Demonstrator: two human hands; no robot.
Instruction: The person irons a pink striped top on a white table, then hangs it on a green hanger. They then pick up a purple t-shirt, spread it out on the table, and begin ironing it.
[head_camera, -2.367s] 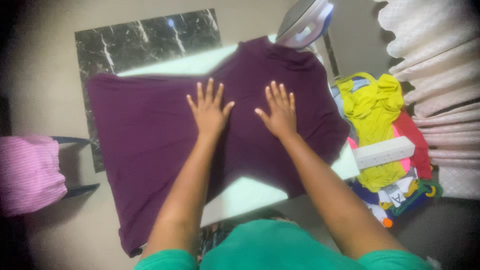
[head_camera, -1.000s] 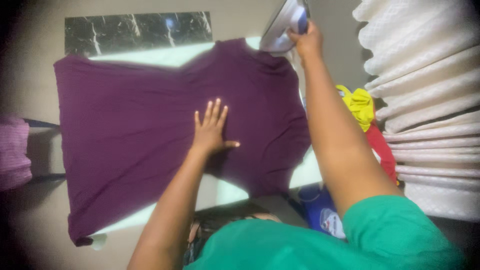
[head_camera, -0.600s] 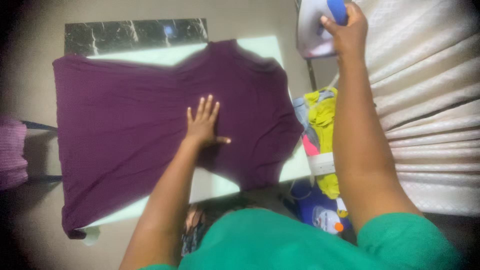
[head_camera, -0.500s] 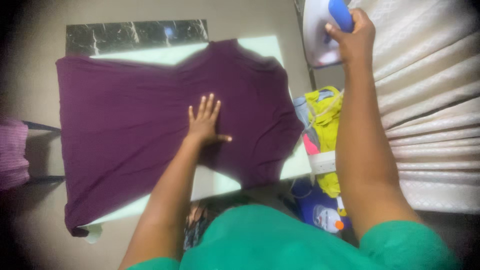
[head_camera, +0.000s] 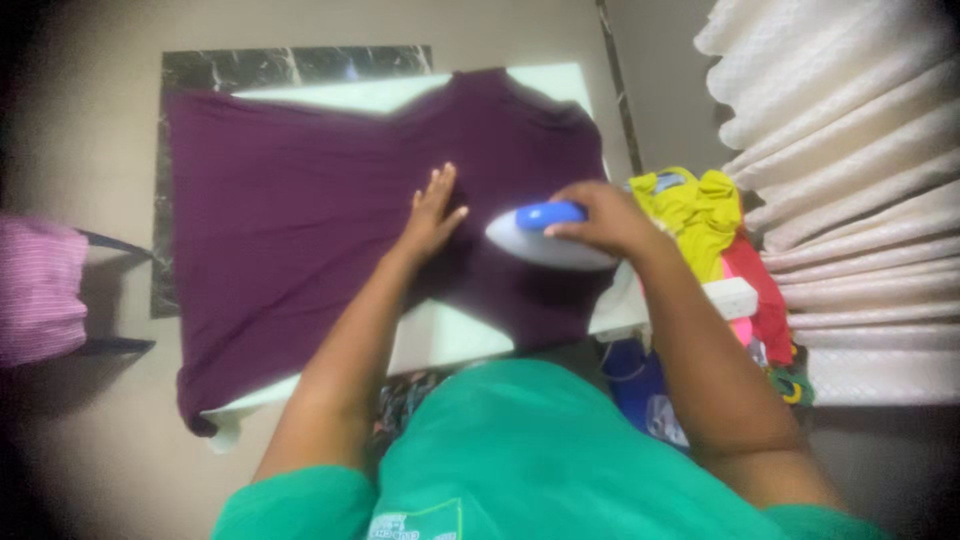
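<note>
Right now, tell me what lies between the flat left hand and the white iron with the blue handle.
Head view: only bare purple garment between left hand and iron.

i see the shirt (head_camera: 300, 200) spread on the board (head_camera: 450, 335) mid frame. my left hand (head_camera: 432, 215) lies on it, the iron (head_camera: 545, 238) just right, under my right hand (head_camera: 600, 215). clothes pile (head_camera: 715, 215) sits right, curtain (head_camera: 850, 180) far right.

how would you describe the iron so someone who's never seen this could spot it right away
Find the ironing board draped with a dark purple dress. Near the board's right end, on the dress, sits the iron, gripped by the right hand just beside the flat left hand. It is the only white, pointed hard object there, with a bright blue handle.
</note>
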